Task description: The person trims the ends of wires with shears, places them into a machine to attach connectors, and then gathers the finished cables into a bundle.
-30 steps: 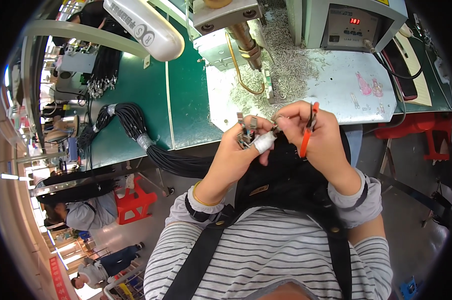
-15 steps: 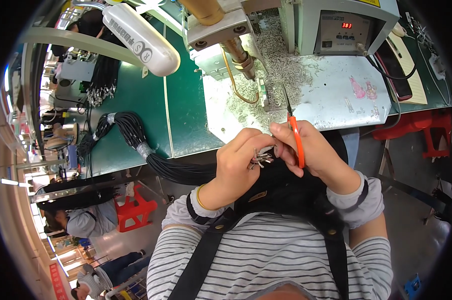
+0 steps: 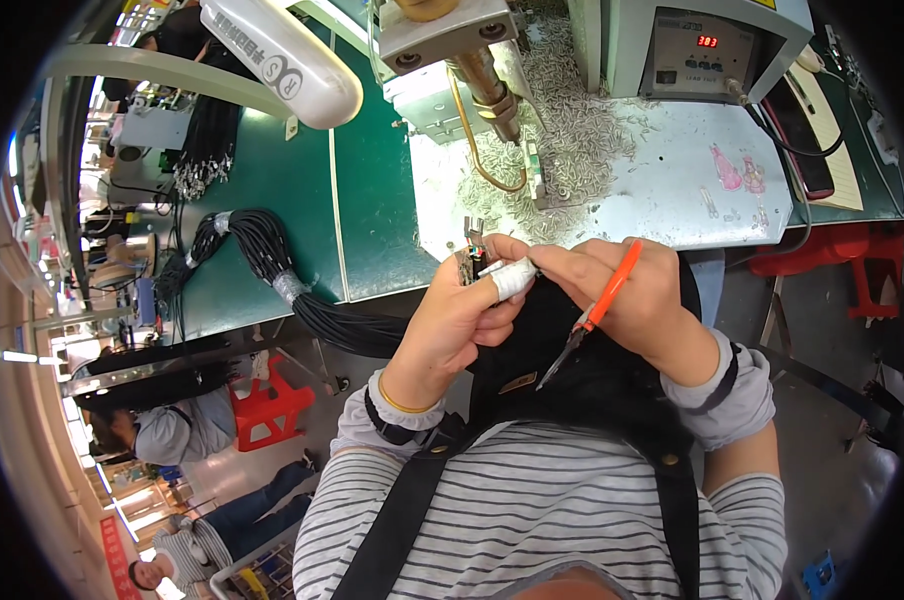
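Nearest, both forearms in pale grey sleeves rise from a grey-and-black striped shirt (image 3: 512, 490), and the hands meet above a black cloth apron (image 3: 572, 370). The left hand (image 3: 452, 320) is turned partly palm inward, its fingers curled and its thumb, wrapped in white tape (image 3: 513, 279), pointing right; it is closed around at least one small silvery metal connector with dark wire (image 3: 473, 232), which sticks up beyond the knuckles, though the full count is hidden. The right hand (image 3: 632, 300) reaches in from the right, back upward, and its finger and thumb tips meet the taped thumb; whatever is pinched there is too small to tell. That same hand keeps one pair of orange-handled snips with dark pointed blades (image 3: 607, 295) in its grasp, tips slanting down over the apron. To the left, one thick bundle of black cables (image 3: 347, 325), bound by two clear wraps, lies on a green tabletop (image 3: 372, 250). Just past the hands, one pale metal plate (image 3: 662, 215) carries a heap of uncountable slim silvery pieces (image 3: 587, 140), beside one upright steel press head (image 3: 487, 95). Farther back stands one grey control box (image 3: 707, 60).
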Motion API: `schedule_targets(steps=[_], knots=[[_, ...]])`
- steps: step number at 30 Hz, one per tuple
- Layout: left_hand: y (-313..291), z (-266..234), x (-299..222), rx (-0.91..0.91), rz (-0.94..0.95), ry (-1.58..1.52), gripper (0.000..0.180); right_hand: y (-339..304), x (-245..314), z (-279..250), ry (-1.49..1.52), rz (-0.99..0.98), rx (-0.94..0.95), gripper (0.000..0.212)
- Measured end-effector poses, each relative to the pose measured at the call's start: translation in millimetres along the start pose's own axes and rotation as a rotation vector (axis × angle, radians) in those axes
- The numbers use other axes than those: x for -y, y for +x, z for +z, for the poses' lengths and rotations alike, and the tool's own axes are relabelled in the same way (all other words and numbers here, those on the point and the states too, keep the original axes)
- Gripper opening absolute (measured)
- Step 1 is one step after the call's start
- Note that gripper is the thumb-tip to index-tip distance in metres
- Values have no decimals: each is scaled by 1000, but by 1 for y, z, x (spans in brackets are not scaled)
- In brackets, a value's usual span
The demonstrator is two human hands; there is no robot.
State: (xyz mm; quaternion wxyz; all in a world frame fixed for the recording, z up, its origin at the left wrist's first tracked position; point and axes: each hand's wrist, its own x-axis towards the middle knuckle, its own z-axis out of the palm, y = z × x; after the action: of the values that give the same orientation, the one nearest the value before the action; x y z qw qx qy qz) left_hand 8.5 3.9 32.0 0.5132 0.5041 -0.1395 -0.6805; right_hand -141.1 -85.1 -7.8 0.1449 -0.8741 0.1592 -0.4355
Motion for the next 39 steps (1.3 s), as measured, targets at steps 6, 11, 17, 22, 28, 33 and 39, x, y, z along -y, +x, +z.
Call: schedule_targets(steps=[6, 11, 17, 22, 28, 33, 39], knots=[[-1, -3, 5, -31, 57, 107, 14, -7, 9, 3, 4, 24, -77, 10], [-2, 7, 26, -228, 825, 826, 21, -9, 25, 1, 271, 291, 28, 14], [-1, 0, 29, -216, 899, 748, 21, -1, 35, -5, 1061, 923, 31, 10], [-4, 6, 27, -246, 913, 688, 17, 4, 39, -10, 1259, 1123, -17, 10], [-10, 3, 20, -261, 545, 336, 15, -13, 27, -10, 442, 661, 404, 21], [-7, 10, 16, -259, 529, 303, 14, -19, 30, 1, 198, 566, 399, 25], [20, -7, -3, -198, 282, 271, 14, -4, 20, -6, 915, 1105, 529, 25]])
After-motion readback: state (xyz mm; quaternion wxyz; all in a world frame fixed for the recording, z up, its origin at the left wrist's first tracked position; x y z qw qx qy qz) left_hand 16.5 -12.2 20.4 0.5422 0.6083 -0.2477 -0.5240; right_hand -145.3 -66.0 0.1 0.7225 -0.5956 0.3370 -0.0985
